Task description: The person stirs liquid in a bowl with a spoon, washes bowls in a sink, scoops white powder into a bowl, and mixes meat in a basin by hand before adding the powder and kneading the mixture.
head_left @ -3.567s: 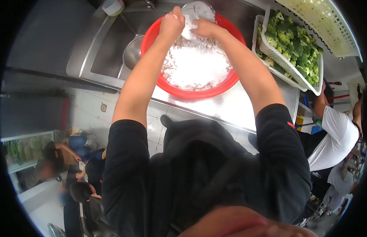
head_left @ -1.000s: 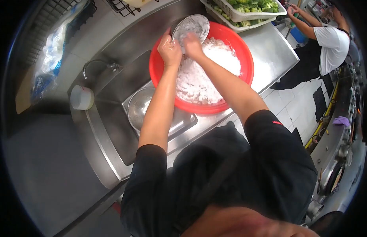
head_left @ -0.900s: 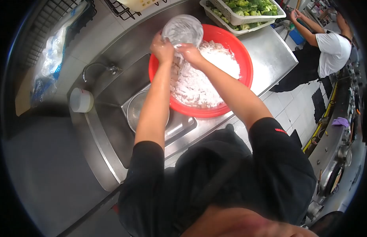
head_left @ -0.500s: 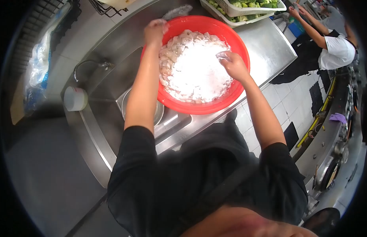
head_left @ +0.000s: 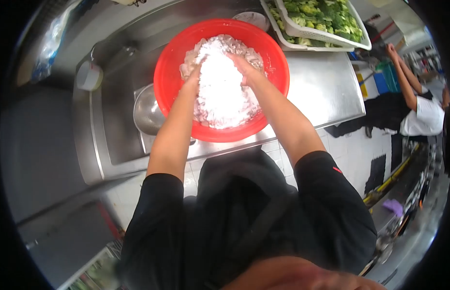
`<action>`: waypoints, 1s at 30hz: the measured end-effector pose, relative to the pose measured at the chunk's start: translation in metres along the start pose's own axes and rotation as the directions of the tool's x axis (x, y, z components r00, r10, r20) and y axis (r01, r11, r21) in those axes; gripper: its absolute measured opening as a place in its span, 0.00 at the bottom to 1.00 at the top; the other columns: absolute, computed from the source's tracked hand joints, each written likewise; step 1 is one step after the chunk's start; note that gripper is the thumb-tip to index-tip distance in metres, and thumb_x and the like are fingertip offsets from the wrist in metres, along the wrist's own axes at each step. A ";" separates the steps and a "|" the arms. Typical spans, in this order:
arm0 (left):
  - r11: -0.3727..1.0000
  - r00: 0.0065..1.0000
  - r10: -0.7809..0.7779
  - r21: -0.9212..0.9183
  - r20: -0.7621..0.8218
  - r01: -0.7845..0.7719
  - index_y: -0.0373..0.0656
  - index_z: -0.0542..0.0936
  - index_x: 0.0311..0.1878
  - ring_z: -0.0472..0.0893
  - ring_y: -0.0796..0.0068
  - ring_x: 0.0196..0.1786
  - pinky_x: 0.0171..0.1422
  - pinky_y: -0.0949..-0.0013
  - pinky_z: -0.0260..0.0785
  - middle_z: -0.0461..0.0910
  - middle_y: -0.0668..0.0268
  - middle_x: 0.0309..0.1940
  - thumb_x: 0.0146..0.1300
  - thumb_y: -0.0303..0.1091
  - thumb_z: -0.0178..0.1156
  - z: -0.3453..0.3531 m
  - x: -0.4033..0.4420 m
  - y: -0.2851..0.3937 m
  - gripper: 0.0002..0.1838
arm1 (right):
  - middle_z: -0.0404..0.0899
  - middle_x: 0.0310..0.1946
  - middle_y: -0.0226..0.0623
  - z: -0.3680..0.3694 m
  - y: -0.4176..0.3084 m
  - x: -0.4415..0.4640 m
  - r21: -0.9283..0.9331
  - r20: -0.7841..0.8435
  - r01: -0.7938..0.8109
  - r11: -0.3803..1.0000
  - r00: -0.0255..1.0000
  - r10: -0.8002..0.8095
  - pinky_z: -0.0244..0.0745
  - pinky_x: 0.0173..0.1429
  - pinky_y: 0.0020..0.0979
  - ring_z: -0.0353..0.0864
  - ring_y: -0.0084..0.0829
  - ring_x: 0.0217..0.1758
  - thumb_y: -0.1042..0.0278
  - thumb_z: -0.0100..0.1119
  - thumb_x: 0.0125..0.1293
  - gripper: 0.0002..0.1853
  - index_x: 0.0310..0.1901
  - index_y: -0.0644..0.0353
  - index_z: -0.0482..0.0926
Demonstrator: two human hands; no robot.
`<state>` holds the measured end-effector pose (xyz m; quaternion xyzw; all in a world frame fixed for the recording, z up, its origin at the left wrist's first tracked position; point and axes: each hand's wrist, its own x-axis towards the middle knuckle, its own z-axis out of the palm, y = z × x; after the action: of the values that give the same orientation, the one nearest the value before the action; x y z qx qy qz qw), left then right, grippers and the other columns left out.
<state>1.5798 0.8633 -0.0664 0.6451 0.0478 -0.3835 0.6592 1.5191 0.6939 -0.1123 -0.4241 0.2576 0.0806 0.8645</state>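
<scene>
A large red basin (head_left: 163,82) holds pale raw pieces (head_left: 188,57) that look like cut meat or fish, heaped with bright white powder (head_left: 220,94). Both my hands are down in the mix, one on each side of the powder. My left hand (head_left: 194,77) presses into the pieces on the left, its fingers buried. Opposite it, my right hand (head_left: 242,66) reaches in from the right, thumb side partly showing and fingertips hidden in the glare and powder.
White baskets (head_left: 326,37) of broccoli (head_left: 307,21) stand behind the basin on the steel counter (head_left: 322,87). To the left are a sink (head_left: 121,111) with a metal bowl (head_left: 146,111) and a white tub (head_left: 89,76). A person in a white shirt (head_left: 423,118) stands at the right.
Both hands have come down from the basin's rim and from above the powder into the mix. The powder is now heaped along the middle. The camera view has shifted.
</scene>
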 end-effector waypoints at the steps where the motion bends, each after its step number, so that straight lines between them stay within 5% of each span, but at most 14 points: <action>1: 0.990 1.000 0.002 -0.142 -0.002 -0.002 0.40 0.69 0.67 0.77 0.58 0.56 0.58 0.58 0.74 0.76 0.53 0.57 0.65 0.58 0.57 -0.008 0.011 -0.009 0.36 | 0.80 0.52 0.41 -0.006 -0.003 0.006 -0.017 -0.002 -0.035 0.999 0.999 0.035 0.76 0.58 0.40 0.79 0.33 0.53 0.47 0.54 0.68 0.26 0.58 0.57 0.76; 4: 0.965 0.993 -0.006 -0.260 0.121 0.037 0.36 0.70 0.63 0.78 0.53 0.56 0.57 0.50 0.74 0.75 0.50 0.58 0.65 0.63 0.52 -0.038 0.008 -0.011 0.39 | 0.80 0.53 0.41 0.001 -0.031 -0.032 -0.052 -0.053 -0.080 0.995 0.996 0.078 0.78 0.54 0.35 0.81 0.34 0.51 0.47 0.54 0.68 0.26 0.58 0.59 0.76; 6: 0.946 0.993 -0.099 -0.304 0.071 0.115 0.35 0.66 0.66 0.75 0.53 0.61 0.61 0.51 0.71 0.73 0.50 0.60 0.63 0.59 0.58 -0.045 -0.011 -0.012 0.39 | 0.79 0.54 0.42 -0.012 -0.045 -0.044 -0.593 -0.260 -0.025 0.805 0.952 -0.162 0.78 0.52 0.31 0.81 0.35 0.52 0.48 0.55 0.68 0.28 0.59 0.63 0.74; 8: 0.830 0.916 0.303 0.545 -0.262 -0.119 0.33 0.56 0.72 0.73 0.52 0.64 0.60 0.56 0.73 0.72 0.43 0.61 0.57 0.60 0.64 -0.044 -0.028 -0.041 0.51 | 0.74 0.59 0.45 -0.038 -0.026 -0.059 -0.728 -0.156 -0.024 0.685 0.979 -0.131 0.75 0.58 0.37 0.76 0.37 0.59 0.47 0.58 0.65 0.32 0.62 0.64 0.70; 10: 0.678 0.802 0.545 0.691 -0.243 -0.252 0.32 0.54 0.73 0.70 0.53 0.67 0.63 0.56 0.71 0.70 0.41 0.62 0.53 0.61 0.67 -0.040 -0.004 -0.110 0.55 | 0.69 0.64 0.48 -0.046 0.010 -0.069 -0.830 -0.060 0.002 0.558 0.994 -0.092 0.71 0.63 0.42 0.71 0.40 0.65 0.46 0.62 0.63 0.37 0.65 0.66 0.66; 13: 0.794 0.630 0.157 0.477 -0.761 0.378 0.36 0.62 0.69 0.73 0.58 0.63 0.61 0.58 0.71 0.73 0.52 0.61 0.62 0.55 0.62 0.032 -0.044 -0.100 0.41 | 0.71 0.62 0.51 -0.025 0.045 -0.070 -0.459 -0.073 -0.210 0.863 0.977 0.198 0.71 0.62 0.43 0.72 0.44 0.64 0.52 0.65 0.61 0.34 0.62 0.66 0.69; 15: 0.972 0.988 -0.062 -0.233 -0.139 0.028 0.36 0.69 0.65 0.77 0.62 0.57 0.60 0.59 0.72 0.77 0.54 0.57 0.63 0.57 0.59 0.007 -0.027 -0.093 0.37 | 0.72 0.61 0.50 -0.009 0.042 -0.055 -0.010 0.090 -0.207 0.978 0.974 0.207 0.72 0.61 0.45 0.72 0.45 0.63 0.53 0.65 0.61 0.32 0.61 0.66 0.70; 20: 0.892 0.990 0.045 -0.440 -0.137 -0.101 0.37 0.73 0.61 0.79 0.63 0.53 0.58 0.60 0.73 0.79 0.57 0.53 0.63 0.52 0.60 0.004 -0.032 -0.038 0.31 | 0.72 0.61 0.50 0.004 -0.022 -0.038 -0.161 0.016 -0.194 0.968 0.980 0.199 0.71 0.62 0.47 0.71 0.45 0.64 0.53 0.65 0.59 0.35 0.63 0.66 0.69; 23: 0.692 0.821 0.533 0.663 -0.202 -0.286 0.42 0.63 0.70 0.76 0.52 0.59 0.65 0.56 0.68 0.77 0.48 0.55 0.52 0.53 0.69 -0.025 -0.008 -0.024 0.45 | 0.75 0.58 0.50 0.005 -0.056 -0.046 -0.819 -0.013 0.151 0.553 0.960 -0.281 0.66 0.67 0.45 0.73 0.44 0.63 0.46 0.64 0.57 0.38 0.62 0.65 0.70; 24: 0.695 0.823 0.530 0.660 -0.203 -0.285 0.42 0.63 0.70 0.76 0.52 0.59 0.65 0.56 0.68 0.77 0.48 0.55 0.52 0.53 0.69 -0.029 0.001 -0.037 0.45 | 0.70 0.63 0.52 -0.001 -0.058 -0.042 -0.970 0.016 0.108 0.218 0.922 -0.387 0.61 0.71 0.47 0.68 0.47 0.67 0.44 0.64 0.55 0.43 0.67 0.64 0.65; 25: 0.395 0.762 0.625 0.910 -0.169 -0.122 0.44 0.60 0.72 0.76 0.52 0.60 0.66 0.59 0.67 0.77 0.46 0.55 0.50 0.54 0.70 -0.032 0.010 -0.049 0.49 | 0.65 0.67 0.54 -0.004 -0.060 -0.037 -0.990 0.083 0.020 -0.138 0.877 -0.474 0.56 0.74 0.50 0.64 0.50 0.70 0.42 0.65 0.53 0.48 0.71 0.62 0.60; 26: 0.038 0.709 0.699 0.996 -0.088 0.087 0.46 0.57 0.73 0.75 0.51 0.61 0.67 0.61 0.67 0.76 0.43 0.55 0.48 0.56 0.70 -0.033 0.019 -0.055 0.52 | 0.65 0.67 0.54 -0.012 -0.055 -0.025 -0.990 0.079 0.015 -0.137 0.875 -0.477 0.56 0.74 0.50 0.64 0.50 0.70 0.42 0.65 0.53 0.48 0.71 0.62 0.60; 28: 0.295 0.821 0.538 0.955 -0.190 0.028 0.47 0.54 0.75 0.71 0.49 0.65 0.69 0.60 0.64 0.68 0.39 0.63 0.46 0.57 0.71 -0.024 0.026 -0.045 0.56 | 0.61 0.70 0.54 -0.037 -0.027 0.011 -0.952 -0.176 -0.061 0.301 0.911 -0.374 0.58 0.74 0.44 0.64 0.48 0.71 0.40 0.65 0.51 0.51 0.70 0.66 0.59; 30: 0.815 0.899 0.259 0.579 -0.352 -0.008 0.48 0.53 0.76 0.67 0.49 0.69 0.69 0.60 0.64 0.63 0.39 0.67 0.45 0.58 0.72 -0.024 0.049 -0.053 0.57 | 0.63 0.69 0.52 -0.032 -0.008 0.033 -0.925 -0.247 -0.103 0.367 0.895 -0.371 0.61 0.73 0.39 0.65 0.43 0.71 0.41 0.60 0.58 0.46 0.70 0.67 0.60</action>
<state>1.5950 0.8697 -0.1406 0.8787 0.0248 -0.1858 0.4390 1.5376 0.6611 -0.1400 -0.8585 0.3093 0.0450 0.4067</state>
